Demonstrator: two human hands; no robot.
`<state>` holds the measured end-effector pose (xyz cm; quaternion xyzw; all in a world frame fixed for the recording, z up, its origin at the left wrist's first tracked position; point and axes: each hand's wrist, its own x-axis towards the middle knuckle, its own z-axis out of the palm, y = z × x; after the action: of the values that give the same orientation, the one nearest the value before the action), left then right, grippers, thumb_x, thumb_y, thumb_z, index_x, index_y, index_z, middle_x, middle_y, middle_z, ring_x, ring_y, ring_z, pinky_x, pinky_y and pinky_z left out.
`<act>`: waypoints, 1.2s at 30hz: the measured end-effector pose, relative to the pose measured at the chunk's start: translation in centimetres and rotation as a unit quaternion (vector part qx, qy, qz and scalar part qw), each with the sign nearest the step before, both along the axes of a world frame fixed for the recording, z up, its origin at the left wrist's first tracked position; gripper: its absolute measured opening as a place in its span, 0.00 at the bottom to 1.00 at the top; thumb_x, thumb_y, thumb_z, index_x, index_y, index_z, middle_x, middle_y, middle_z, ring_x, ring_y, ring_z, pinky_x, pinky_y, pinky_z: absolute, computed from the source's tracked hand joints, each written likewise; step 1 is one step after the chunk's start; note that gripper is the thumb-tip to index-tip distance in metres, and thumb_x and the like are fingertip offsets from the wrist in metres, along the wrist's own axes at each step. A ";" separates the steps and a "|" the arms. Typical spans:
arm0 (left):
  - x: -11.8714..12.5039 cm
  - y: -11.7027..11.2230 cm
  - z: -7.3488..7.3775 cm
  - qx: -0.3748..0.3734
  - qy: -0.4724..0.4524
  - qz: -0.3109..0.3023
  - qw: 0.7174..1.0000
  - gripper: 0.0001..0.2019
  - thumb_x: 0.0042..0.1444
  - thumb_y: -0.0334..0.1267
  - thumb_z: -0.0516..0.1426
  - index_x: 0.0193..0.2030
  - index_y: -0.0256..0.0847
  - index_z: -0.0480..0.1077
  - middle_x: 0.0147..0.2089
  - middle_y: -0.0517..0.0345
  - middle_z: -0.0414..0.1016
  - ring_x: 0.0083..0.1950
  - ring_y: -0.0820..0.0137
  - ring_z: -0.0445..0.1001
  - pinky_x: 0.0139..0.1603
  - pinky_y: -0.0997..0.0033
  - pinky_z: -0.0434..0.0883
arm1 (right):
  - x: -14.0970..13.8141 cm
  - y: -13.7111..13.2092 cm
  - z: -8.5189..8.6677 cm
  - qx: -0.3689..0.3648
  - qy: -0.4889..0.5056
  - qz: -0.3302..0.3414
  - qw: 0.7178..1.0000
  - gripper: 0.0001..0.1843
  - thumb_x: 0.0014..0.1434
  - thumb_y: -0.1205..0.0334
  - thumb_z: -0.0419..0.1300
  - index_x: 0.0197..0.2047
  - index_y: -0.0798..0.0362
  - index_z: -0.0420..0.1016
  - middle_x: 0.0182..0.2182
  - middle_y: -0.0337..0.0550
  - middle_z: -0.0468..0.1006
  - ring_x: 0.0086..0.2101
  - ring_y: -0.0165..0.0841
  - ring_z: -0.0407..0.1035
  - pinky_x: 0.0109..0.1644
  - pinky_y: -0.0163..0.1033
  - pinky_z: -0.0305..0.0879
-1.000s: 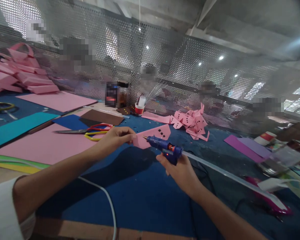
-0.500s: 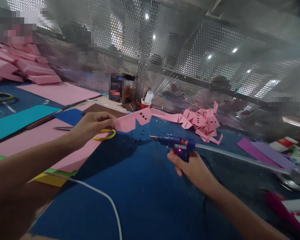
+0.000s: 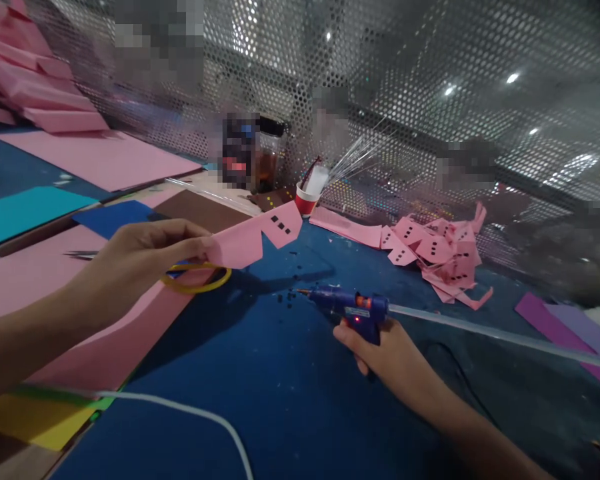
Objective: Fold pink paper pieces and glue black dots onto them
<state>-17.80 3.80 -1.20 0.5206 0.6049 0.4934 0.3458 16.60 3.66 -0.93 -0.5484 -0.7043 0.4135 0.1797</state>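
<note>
Pink cut-out [image 3: 245,245]: left end covered by the left hand [image 3: 140,263].
Scissors [image 3: 199,291]: middle hidden behind the left hand; only a blade tip and yellow handle show.
Glue gun [image 3: 347,303]: grip mostly covered by the right hand [image 3: 393,353].
Glue stick [image 3: 470,325]: runs off the right edge.
White cable [image 3: 200,411]: cut off at the bottom.
Pink pile [image 3: 40,87]: cut off at the top left.
Black specks [image 3: 289,297]: on the desk [image 3: 280,413], too small to identify.
Mesh screen [image 3: 405,40]: the shapes [image 3: 465,163] behind it are blurred.
</note>
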 end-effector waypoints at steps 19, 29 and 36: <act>0.9 0.2 0.1 -0.063 0.028 0.038 0.997 0.15 0.45 0.52 0.64 0.33 0.43 0.78 0.39 0.59 0.82 0.42 0.67 0.77 0.42 0.75 0.71 | -0.3 -0.1 -0.9 0.060 -0.049 0.002 0.997 0.15 0.62 0.46 0.60 0.35 0.49 0.76 0.23 0.39 0.71 0.24 0.33 0.66 0.28 0.37 0.62; 1.7 0.0 0.6 -0.064 0.008 0.048 0.997 0.16 0.41 0.53 0.65 0.31 0.43 0.78 0.38 0.58 0.80 0.42 0.66 0.76 0.40 0.75 0.73 | -0.3 -0.1 -1.2 0.065 -0.066 0.020 0.996 0.17 0.64 0.43 0.58 0.39 0.48 0.77 0.26 0.41 0.74 0.24 0.34 0.67 0.29 0.38 0.63; 1.5 0.1 0.4 -0.061 0.028 0.047 0.997 0.15 0.43 0.53 0.65 0.31 0.44 0.79 0.41 0.59 0.82 0.44 0.67 0.75 0.39 0.78 0.72 | -0.4 0.0 -1.1 0.067 -0.065 0.009 0.996 0.17 0.63 0.44 0.58 0.41 0.49 0.77 0.30 0.43 0.77 0.25 0.34 0.68 0.30 0.38 0.63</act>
<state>-16.34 3.89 -0.78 0.4830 0.6670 0.4569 0.3363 16.18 3.65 -2.01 -0.5540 -0.7460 0.3301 0.1662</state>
